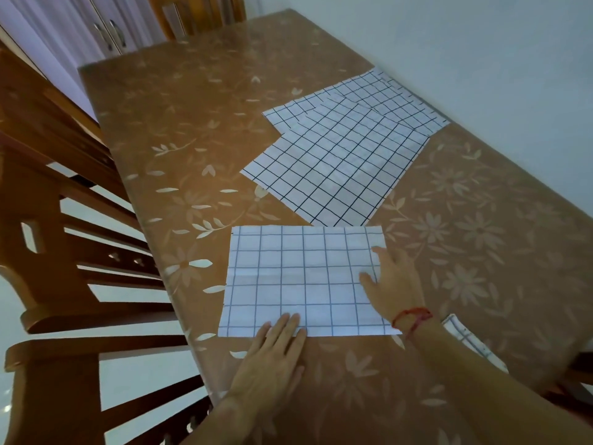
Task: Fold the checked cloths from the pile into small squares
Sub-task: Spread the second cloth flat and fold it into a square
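— Checked cloth (298, 277): where is it on your feed?

— In the head view, the only one I have, it lies flat as a wide rectangle on the brown flowered table (160, 107), close to the near edge and square to me.

— And the hands?

— My left hand (272, 358) is flat, fingers straight and together, with the fingertips on the cloth's near edge and the palm on the table. My right hand (394, 284) is spread wide, palm down, on the cloth's right end (there's a red thread bracelet (412, 316) on that wrist). Neither one is gripping anything.

— The pile?

— The pile (337, 162) sits farther up the table, toward the wall (481, 43): several checked cloths lying flat, skewed over one another. Its near corner meets the far edge of the cloth under my hands; I cannot tell which lies on top.

— Anything else?

— Another bit of checked cloth (465, 338) shows past my right forearm, near the table's right edge. A wooden chair (64, 220) stands along the left side.
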Demonstrator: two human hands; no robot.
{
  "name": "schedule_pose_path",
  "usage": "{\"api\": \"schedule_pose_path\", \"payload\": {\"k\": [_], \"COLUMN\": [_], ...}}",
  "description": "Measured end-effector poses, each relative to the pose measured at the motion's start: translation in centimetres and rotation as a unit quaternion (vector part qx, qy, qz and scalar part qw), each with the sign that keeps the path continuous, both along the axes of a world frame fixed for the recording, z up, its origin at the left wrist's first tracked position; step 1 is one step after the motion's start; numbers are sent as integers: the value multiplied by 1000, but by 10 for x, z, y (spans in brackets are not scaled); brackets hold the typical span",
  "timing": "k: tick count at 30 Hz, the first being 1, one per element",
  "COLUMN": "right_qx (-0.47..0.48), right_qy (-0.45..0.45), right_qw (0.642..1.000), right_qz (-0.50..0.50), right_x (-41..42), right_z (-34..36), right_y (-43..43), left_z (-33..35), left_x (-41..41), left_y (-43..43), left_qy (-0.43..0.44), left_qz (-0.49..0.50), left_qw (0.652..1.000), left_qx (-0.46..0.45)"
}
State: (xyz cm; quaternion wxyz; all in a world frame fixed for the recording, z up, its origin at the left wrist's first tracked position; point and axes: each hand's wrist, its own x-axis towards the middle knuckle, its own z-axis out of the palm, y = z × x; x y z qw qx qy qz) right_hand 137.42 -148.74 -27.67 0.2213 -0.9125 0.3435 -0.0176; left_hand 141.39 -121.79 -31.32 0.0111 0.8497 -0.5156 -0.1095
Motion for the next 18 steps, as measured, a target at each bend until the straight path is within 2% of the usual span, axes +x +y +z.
{"api": "schedule_pose_path", "payload": {"k": [4,7,14,18], "right_qx": [-65,-98,-97,-90], "right_qy": [-4,-1,37,54], "right_qw": [980,957,938,933], "right_qz": [190,273,332,345], "right_x": [-24,-40,-46,-41], "right_z": [-8,-21,-27,-26], "right_y": [60,97,141,158], "left_z": [1,3,2,0], "left_x": [3,0,-8,-9], "left_y": [-1,-3,14,34], "left_qy": [2,-1,-16,5], "left_qz": [-2,0,29,75], "left_qw": [1000,999,998,996], "left_qx": [-9,-40,-53,-37]}}
